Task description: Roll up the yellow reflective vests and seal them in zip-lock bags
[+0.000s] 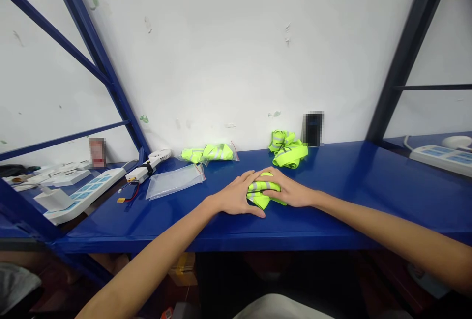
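A folded neon-yellow reflective vest [263, 199] with grey stripes lies bunched on the blue table near its front edge. My left hand [239, 195] is cupped around its left side, thumb towards me and fingers reaching over the far side. From the right, my right hand [289, 189] wraps the same bundle, its thumb across the front. The fingertips of both hands meet at the top and hide part of the fabric. Behind it, a second loosely bunched reflective vest [289, 154] rests by the wall.
Clear bags holding yellow reflective vests [217, 152] lie at the back; a flat clear zip bag [175, 181] is nearer. Leftward are a small white fan [160, 155], a wired battery pack [137, 175] and a power strip [90, 193]. A dark box [312, 130] stands against the wall.
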Motion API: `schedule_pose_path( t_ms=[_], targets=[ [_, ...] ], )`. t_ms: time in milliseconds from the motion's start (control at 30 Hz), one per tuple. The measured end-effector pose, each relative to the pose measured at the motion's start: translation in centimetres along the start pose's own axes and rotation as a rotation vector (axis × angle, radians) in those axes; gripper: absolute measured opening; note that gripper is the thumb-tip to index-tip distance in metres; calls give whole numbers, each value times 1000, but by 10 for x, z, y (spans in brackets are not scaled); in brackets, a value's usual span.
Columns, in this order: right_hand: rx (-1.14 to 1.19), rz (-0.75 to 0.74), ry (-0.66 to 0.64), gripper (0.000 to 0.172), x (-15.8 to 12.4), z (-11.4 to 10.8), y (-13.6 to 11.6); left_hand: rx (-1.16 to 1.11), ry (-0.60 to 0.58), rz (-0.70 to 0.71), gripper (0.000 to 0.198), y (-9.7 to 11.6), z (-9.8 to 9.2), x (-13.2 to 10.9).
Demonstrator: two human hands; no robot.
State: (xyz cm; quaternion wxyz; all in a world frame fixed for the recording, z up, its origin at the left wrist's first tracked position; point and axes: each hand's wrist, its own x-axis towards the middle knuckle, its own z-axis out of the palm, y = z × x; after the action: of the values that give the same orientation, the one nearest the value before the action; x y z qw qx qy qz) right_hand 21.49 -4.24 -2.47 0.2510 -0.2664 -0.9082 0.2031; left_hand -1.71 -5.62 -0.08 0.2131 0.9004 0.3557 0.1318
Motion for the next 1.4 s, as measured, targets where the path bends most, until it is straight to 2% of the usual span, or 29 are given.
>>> schedule_pose_path(
  t_ms=[33, 100, 233, 367, 433, 533, 600, 700, 733, 800, 867, 900, 933, 1033, 1133, 1267, 1400],
  targets=[
    [-3, 13, -1, 52, 0, 1, -2, 5, 20, 3, 115, 0, 4, -2],
    [-12, 48, -1, 51, -1, 1, -7, 13, 43, 41, 104, -1, 8, -4],
    [-7, 106, -18, 50, -3, 2, -16, 90, 77, 139, 85, -7, 8, -4],
    [143, 180, -34, 51, -3, -1, -17, 124, 143, 151, 77, -14, 5, 3],
    [279, 196, 5, 61, -2, -3, -14, 69, 199, 139, 66, -19, 4, 10],
    [451, 156, 82, 85, -2, -6, -12, -75, 320, 91, 50, -27, 4, 20],
    [432, 107, 110, 94, -1, -6, -12, -142, 392, 52, 45, -34, 4, 24],
    [242, 35, 146, 103, 5, -5, -11, -208, 484, 8, 45, -44, 3, 29],
    [184, 18, 175, 102, 9, -4, -9, -236, 505, -9, 46, -48, 3, 33],
    [106, 33, 289, 86, 23, -2, -3, -291, 502, -54, 50, -56, 0, 44],
    [67, 161, 475, 52, 43, 0, 4, -302, 499, -140, 56, -63, -3, 59],
    [37, 258, 562, 43, 54, 1, 8, -285, 523, -200, 58, -67, -4, 67],
    [2, 326, 596, 38, 65, 3, 12, -253, 565, -268, 60, -70, -6, 74],
    [-74, 394, 640, 34, 94, 8, 18, -116, 714, -457, 63, -78, -6, 81],
    [-37, 449, 628, 32, 113, 14, 19, -13, 777, -555, 67, -83, -4, 72],
    [166, 565, 569, 29, 127, 17, 22, 6, 859, -594, 67, -82, -1, 59],
    [234, 569, 686, 21, 131, 19, 34, 37, 857, -540, 68, -76, 3, 57]
  ],
)
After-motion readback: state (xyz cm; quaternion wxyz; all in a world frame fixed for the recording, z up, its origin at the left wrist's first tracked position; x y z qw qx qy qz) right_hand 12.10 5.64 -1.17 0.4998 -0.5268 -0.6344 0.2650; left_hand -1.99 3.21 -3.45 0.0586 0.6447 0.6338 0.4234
